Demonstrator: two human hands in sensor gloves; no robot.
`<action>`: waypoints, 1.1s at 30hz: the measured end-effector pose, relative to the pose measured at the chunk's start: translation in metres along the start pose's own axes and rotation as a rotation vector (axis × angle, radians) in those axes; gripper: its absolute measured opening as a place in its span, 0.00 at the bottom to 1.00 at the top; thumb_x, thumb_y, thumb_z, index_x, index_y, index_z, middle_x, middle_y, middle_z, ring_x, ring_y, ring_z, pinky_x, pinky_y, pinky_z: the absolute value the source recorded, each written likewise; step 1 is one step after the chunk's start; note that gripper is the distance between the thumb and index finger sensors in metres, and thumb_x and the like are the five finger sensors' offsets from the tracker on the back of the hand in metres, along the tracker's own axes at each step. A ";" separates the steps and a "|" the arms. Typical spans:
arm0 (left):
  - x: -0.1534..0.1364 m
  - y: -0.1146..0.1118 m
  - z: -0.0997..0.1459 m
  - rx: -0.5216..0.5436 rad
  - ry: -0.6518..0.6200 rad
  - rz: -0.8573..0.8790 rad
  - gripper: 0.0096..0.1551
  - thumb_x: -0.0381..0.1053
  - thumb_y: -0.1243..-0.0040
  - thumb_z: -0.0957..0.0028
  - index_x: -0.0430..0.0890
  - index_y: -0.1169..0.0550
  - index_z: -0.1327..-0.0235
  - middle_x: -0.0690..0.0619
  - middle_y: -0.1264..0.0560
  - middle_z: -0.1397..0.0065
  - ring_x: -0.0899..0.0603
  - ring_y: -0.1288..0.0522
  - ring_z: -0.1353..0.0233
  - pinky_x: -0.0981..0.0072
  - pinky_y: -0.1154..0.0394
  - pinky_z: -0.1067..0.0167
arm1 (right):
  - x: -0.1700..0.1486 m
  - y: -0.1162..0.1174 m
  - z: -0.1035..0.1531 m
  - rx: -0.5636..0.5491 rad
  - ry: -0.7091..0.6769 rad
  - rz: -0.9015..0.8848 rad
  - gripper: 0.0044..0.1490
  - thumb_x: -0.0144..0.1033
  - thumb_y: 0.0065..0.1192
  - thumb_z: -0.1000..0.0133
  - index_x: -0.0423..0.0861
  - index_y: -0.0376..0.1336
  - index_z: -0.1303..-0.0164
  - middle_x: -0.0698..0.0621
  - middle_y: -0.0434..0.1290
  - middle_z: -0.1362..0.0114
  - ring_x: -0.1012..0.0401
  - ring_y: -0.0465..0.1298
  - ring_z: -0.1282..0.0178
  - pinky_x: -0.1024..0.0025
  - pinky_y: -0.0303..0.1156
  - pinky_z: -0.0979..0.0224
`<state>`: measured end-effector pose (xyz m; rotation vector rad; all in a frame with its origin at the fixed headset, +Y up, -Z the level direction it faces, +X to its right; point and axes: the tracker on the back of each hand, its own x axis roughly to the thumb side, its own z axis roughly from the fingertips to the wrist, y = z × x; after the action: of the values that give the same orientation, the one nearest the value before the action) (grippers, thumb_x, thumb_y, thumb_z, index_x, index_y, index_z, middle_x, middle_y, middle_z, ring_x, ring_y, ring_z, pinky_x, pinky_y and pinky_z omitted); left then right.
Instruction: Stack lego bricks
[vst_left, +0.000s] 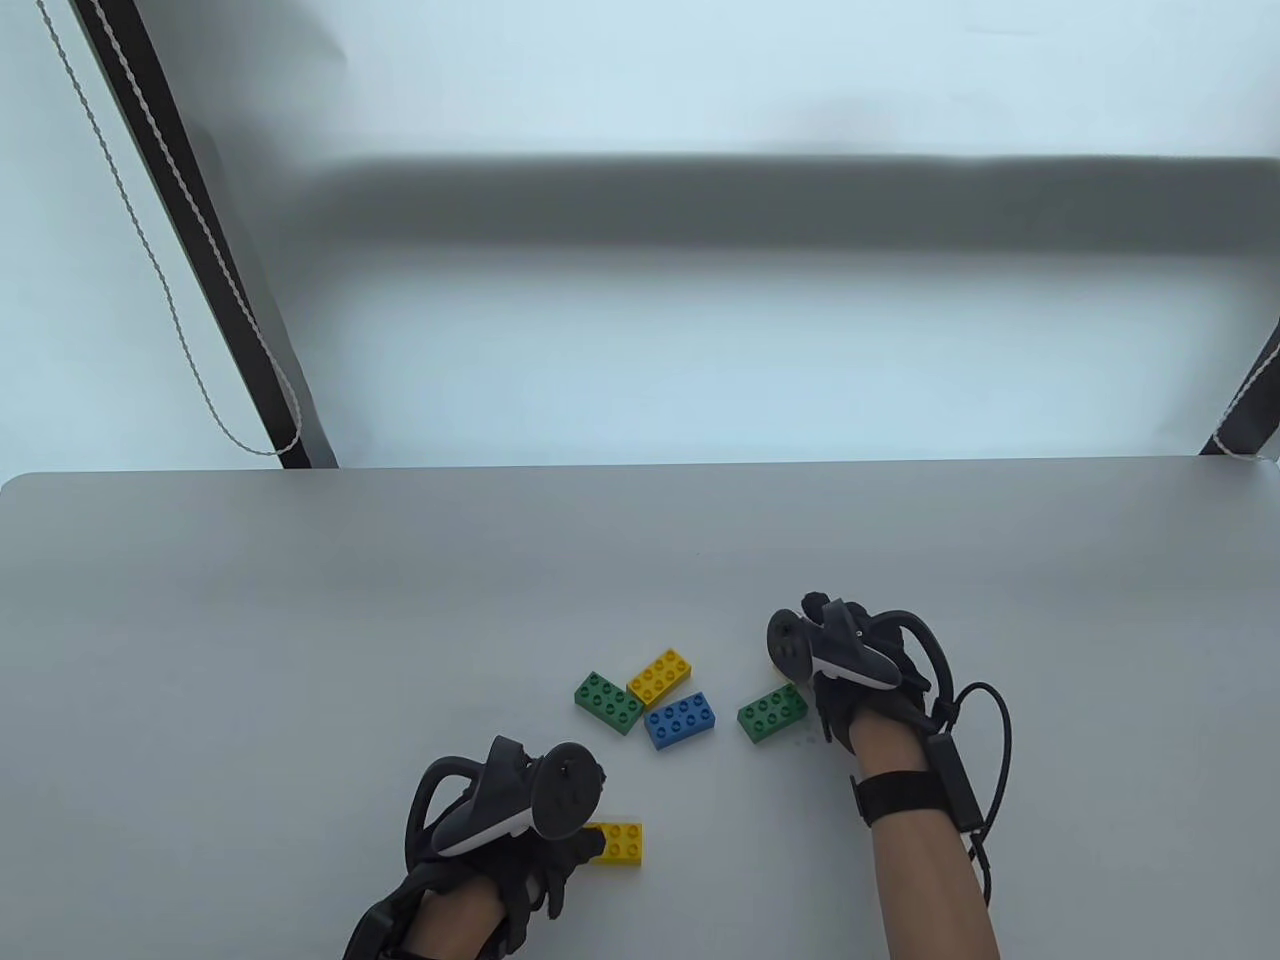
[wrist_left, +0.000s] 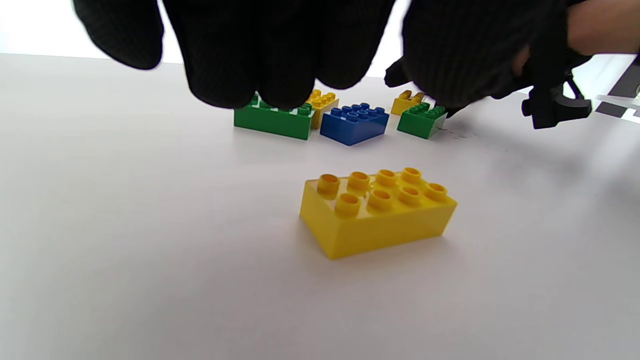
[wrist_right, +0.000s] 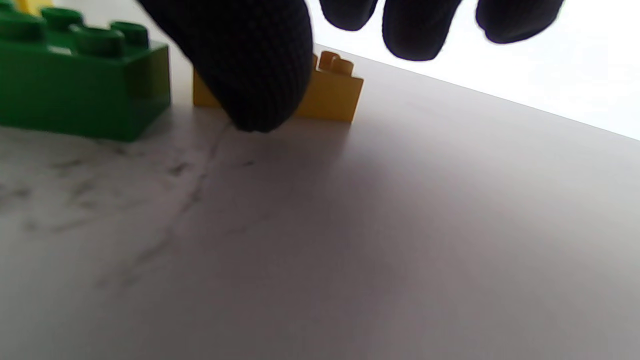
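Observation:
Several bricks lie on the grey table (vst_left: 300, 620). A green brick (vst_left: 608, 702), a yellow brick (vst_left: 660, 677) and a blue brick (vst_left: 680, 719) sit close together. A second green brick (vst_left: 772, 714) lies beside my right hand (vst_left: 835, 665). A small yellow brick (wrist_right: 332, 92) stands just behind my right thumb (wrist_right: 250, 65); the other fingertips (wrist_right: 415, 35) hang spread above it and hold nothing. My left hand (vst_left: 520, 810) hovers over a lone yellow brick (wrist_left: 377, 210), also visible in the table view (vst_left: 622, 842). Its fingers (wrist_left: 270, 65) are above the brick, apart from it.
The table's far edge (vst_left: 640, 468) runs across the middle of the table view. Black struts with cords stand beyond it at the left (vst_left: 200, 250) and right (vst_left: 1255, 400). Faint scuff marks (wrist_right: 150, 190) mark the table near my right hand.

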<state>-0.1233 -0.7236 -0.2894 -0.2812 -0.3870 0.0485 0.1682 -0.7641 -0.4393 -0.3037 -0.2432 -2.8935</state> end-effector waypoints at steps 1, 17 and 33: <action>0.000 0.000 0.000 -0.001 -0.001 0.002 0.40 0.64 0.36 0.59 0.53 0.29 0.32 0.48 0.27 0.25 0.38 0.28 0.27 0.35 0.33 0.32 | 0.000 0.001 -0.001 0.002 0.003 -0.015 0.51 0.34 0.75 0.59 0.57 0.49 0.30 0.48 0.52 0.20 0.43 0.63 0.22 0.35 0.62 0.28; 0.002 -0.001 0.002 -0.010 -0.011 0.009 0.39 0.64 0.36 0.59 0.53 0.28 0.33 0.48 0.27 0.25 0.38 0.28 0.27 0.35 0.33 0.32 | 0.001 0.015 0.001 -0.055 0.021 -0.055 0.40 0.33 0.68 0.56 0.53 0.54 0.32 0.48 0.59 0.22 0.44 0.70 0.27 0.39 0.68 0.31; 0.000 0.003 0.006 0.007 -0.021 0.039 0.39 0.64 0.36 0.59 0.53 0.28 0.33 0.48 0.27 0.25 0.38 0.28 0.27 0.36 0.33 0.32 | -0.008 -0.010 0.031 -0.144 0.033 -0.073 0.43 0.38 0.67 0.57 0.47 0.52 0.32 0.45 0.65 0.26 0.44 0.74 0.29 0.40 0.70 0.31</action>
<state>-0.1259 -0.7187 -0.2850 -0.2813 -0.4020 0.0914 0.1791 -0.7466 -0.4121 -0.2757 -0.0404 -2.9913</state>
